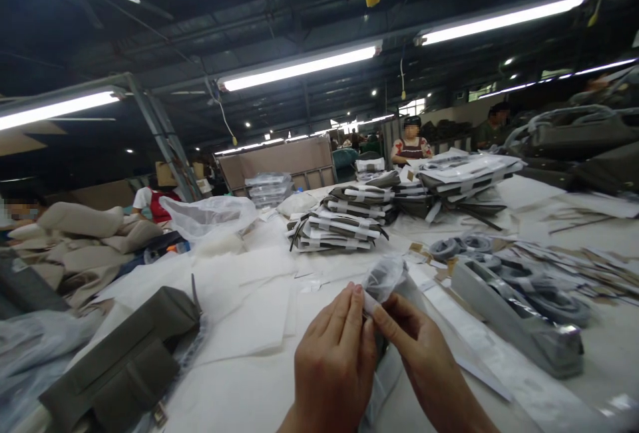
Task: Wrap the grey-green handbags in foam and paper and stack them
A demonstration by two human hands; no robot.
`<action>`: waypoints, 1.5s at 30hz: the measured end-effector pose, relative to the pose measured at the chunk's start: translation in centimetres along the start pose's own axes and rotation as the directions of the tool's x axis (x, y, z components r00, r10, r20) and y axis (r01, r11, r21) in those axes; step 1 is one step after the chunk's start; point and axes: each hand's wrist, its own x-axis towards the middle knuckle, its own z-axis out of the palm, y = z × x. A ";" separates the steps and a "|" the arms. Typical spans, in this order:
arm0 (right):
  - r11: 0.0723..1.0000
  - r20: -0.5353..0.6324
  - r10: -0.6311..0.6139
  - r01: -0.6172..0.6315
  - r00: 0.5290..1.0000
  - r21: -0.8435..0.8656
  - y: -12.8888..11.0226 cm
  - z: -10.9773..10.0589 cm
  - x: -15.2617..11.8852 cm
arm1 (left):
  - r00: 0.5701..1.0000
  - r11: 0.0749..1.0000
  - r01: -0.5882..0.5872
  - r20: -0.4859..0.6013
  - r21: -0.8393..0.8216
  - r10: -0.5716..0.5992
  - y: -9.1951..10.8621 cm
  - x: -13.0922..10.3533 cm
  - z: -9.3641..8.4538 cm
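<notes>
Just below the middle of the view, my left hand (333, 356) and my right hand (430, 350) meet with their fingers closed. Between their fingertips they pinch a small piece of white wrapping (369, 302). Crumpled see-through plastic (385, 277) bulges up behind the fingers, and more of it hangs below between the wrists. Something dark shows under the wrapping, but my hands hide most of it. An olive-grey bag (127, 353) with a chain beside it lies to the left of my left hand.
Stacked dark flat pieces with white paper (339, 230) stand ahead on the white-covered table (224, 380). Grey coiled straps (554, 300) and a dispenser-like grey tool (519, 320) lie right. Beige padded pieces (84, 240) are heaped left. A co-worker (412, 144) is across the table.
</notes>
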 end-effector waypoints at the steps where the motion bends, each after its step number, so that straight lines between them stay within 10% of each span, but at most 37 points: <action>1: 1.000 -0.008 0.008 -0.008 1.000 -0.002 -0.1 -0.1 0.0 | 0.999 0.997 0.043 0.020 -0.068 -0.042 -0.2 0.0 -0.1; 4: 1.000 0.015 0.026 -0.026 1.000 0.010 -0.4 -0.2 0.0 | 0.951 0.883 0.301 0.179 -0.360 -0.252 -1.1 0.5 -0.3; 7: 1.000 0.040 0.016 -0.017 0.999 0.012 -0.8 -0.1 -0.3 | 0.813 0.586 0.580 0.438 -0.566 -0.382 -1.7 1.3 -0.2; 12: 0.967 0.113 -0.123 0.144 0.986 -0.208 -1.3 -2.0 -0.2 | 0.650 0.269 0.754 0.622 -0.599 -0.437 -1.2 2.0 0.5; 15: 0.716 0.082 -0.258 0.247 0.963 -0.652 -0.8 -7.9 0.5 | 0.575 0.185 0.794 0.618 -0.579 -0.536 -0.7 1.9 0.8; 18: 0.339 -0.150 -0.419 0.001 0.895 -0.941 -0.1 -16.9 1.0 | 0.535 0.153 0.799 0.570 -0.582 -0.624 -0.4 1.8 1.0; 21: 0.288 -0.323 -0.448 -0.207 0.834 -0.935 0.0 -25.3 1.5 | 0.524 0.130 0.796 0.565 -0.592 -0.637 -0.6 1.7 1.4; 27: 0.407 -0.510 -0.198 -0.403 0.837 -0.820 -0.2 -31.9 2.1 | 0.540 0.140 0.799 0.595 -0.585 -0.595 -1.7 1.1 2.4; 45: 0.802 -0.723 0.020 -0.443 0.691 -0.402 1.3 -32.3 -3.8 | 0.479 0.124 0.829 0.578 -0.545 -0.661 -1.7 1.3 2.4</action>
